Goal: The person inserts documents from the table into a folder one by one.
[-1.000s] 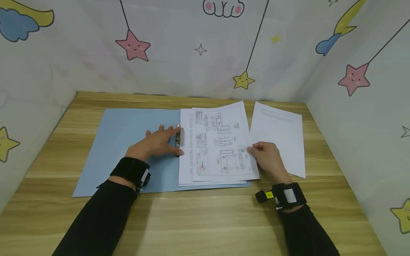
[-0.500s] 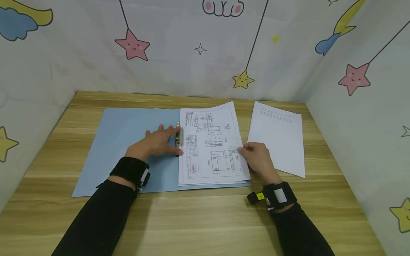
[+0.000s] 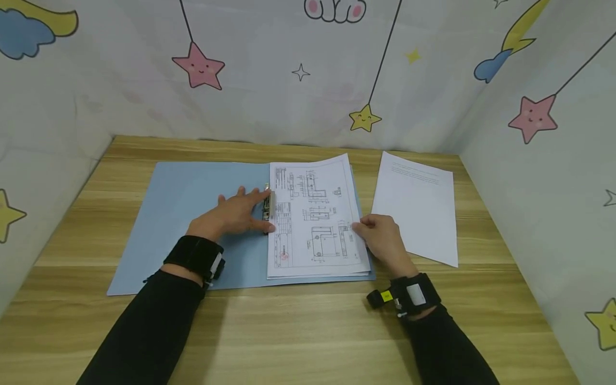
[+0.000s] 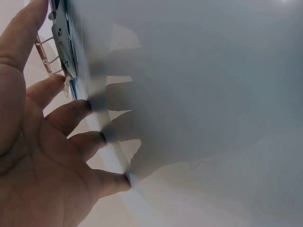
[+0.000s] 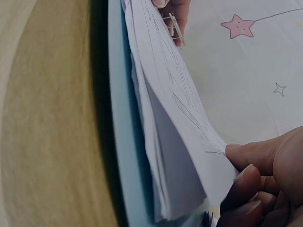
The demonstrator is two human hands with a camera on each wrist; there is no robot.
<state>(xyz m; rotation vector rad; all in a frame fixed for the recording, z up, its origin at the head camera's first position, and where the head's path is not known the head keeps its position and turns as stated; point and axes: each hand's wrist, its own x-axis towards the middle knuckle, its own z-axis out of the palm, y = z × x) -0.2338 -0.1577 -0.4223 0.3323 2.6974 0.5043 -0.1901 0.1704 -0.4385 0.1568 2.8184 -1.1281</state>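
A blue folder (image 3: 192, 187) lies spread on the table, its metal binder clip (image 3: 267, 206) along the spine. My left hand (image 3: 231, 214) rests there with fingers spread and fairly straight. Its thumb and index finger touch the two ends of the clip, and its fingertips meet the folder surface in the left wrist view. On the stack at the folder's right lies a printed drawing sheet (image 3: 315, 214). Between thumb and fingers my right hand (image 3: 382, 238) pinches this sheet's right edge. The right wrist view shows the sheet (image 5: 182, 109) bowed up from the papers beneath.
A separate white sheet (image 3: 418, 214) with a few lines of text lies right of the folder. The wooden table (image 3: 289, 331) meets a patterned cloth wall (image 3: 264, 107) at the back and another wall at the right.
My right hand has moved left with the drawing sheet, bringing its left edge to the clip and over the stack. The left hand has stayed in place.
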